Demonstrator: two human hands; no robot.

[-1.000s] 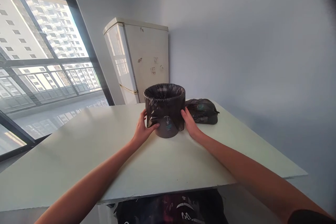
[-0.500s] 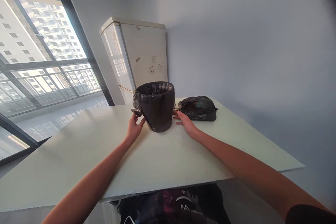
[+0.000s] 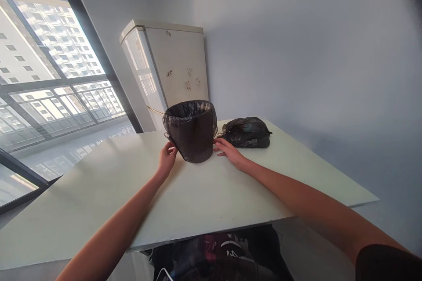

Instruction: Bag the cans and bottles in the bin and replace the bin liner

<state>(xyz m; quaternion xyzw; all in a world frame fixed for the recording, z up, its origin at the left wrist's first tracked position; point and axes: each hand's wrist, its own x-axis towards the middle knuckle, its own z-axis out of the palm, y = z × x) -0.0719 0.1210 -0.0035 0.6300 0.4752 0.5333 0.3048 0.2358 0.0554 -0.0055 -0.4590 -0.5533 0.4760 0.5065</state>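
A trash can lined with a black trash bag [image 3: 194, 136] stands upright on the table, the bag folded over its rim and hanging down the outside. At its left side, my left hand [image 3: 167, 158] has its fingers curled in against the lower edge of the bag, seemingly pinching it. On the opposite side my right hand [image 3: 229, 153] reaches the bag's edge with its fingertips, the fingers stretched and apart. Just beyond that hand lies a bundled black plastic bag [image 3: 247, 132], its contents hidden.
The pale table [image 3: 211, 202] runs to a near edge in front of my body. Behind it stands a white refrigerator [image 3: 174, 61] with rusty marks. A large window [image 3: 56, 79] is on the left and a grey wall [image 3: 296, 52] on the right.
The bag's loose flap on the left now lies closer to the can. Both hands remain at its sides, and the view has shifted slightly.
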